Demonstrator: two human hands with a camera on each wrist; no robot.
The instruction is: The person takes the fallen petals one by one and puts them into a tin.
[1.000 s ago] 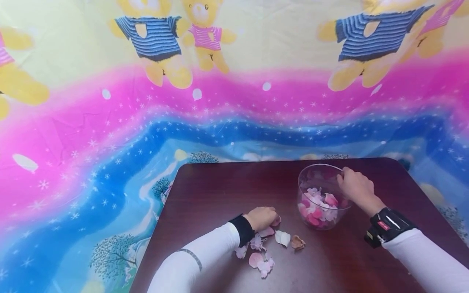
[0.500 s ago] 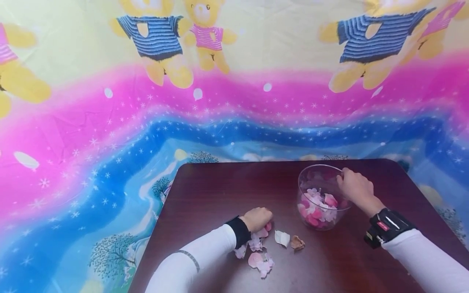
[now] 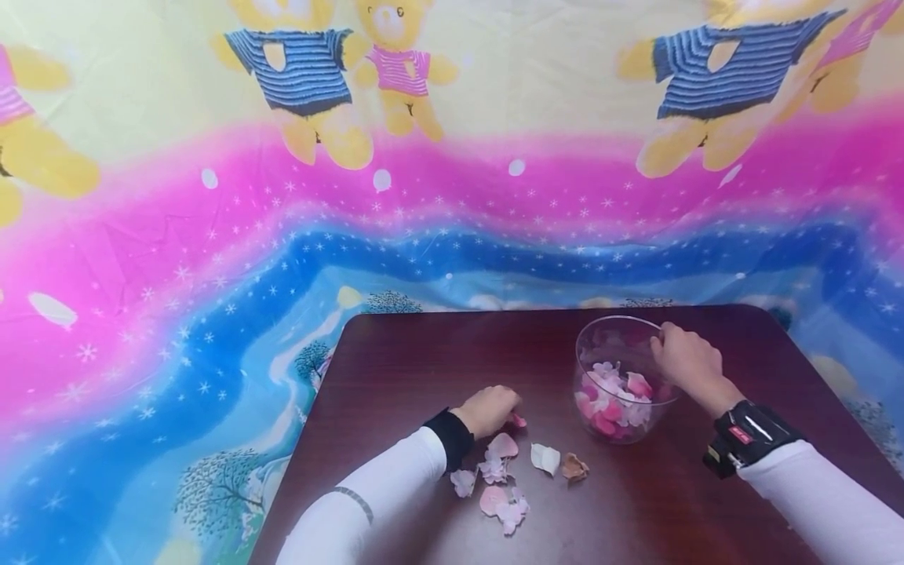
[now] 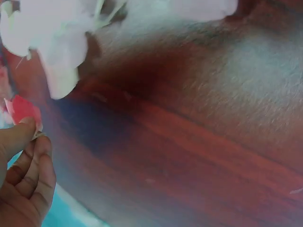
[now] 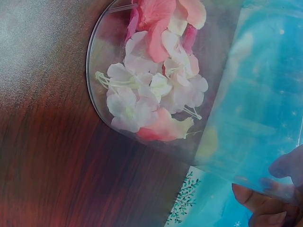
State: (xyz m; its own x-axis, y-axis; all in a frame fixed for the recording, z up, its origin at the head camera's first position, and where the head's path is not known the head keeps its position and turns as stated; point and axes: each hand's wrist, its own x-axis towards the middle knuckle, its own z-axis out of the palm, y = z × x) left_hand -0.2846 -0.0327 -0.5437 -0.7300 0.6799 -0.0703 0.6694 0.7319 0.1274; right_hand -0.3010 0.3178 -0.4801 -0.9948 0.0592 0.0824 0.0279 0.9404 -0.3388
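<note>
Petal [image 3: 518, 421] of deep pink sits pinched in the left hand [image 3: 487, 410], low over the counter [image 3: 424, 353]. To its right stands the clear bowl [image 3: 621, 384], whose far rim the right hand [image 3: 685, 361] grips; loose petals [image 3: 504, 479] lie just nearer the person.

Left hand: our left hand [image 3: 487, 410] pinches a deep pink fabric petal [image 3: 518, 421] just above the dark reddish wooden counter [image 3: 410, 369].
Right hand: our right hand [image 3: 688, 362] grips the rim of the clear round plastic bowl [image 3: 600, 339].
Bowl: holds pink and white petals.
Loose pile: scattered pale pink and white fabric petals [image 3: 503, 482] lie near our left hand.
</note>
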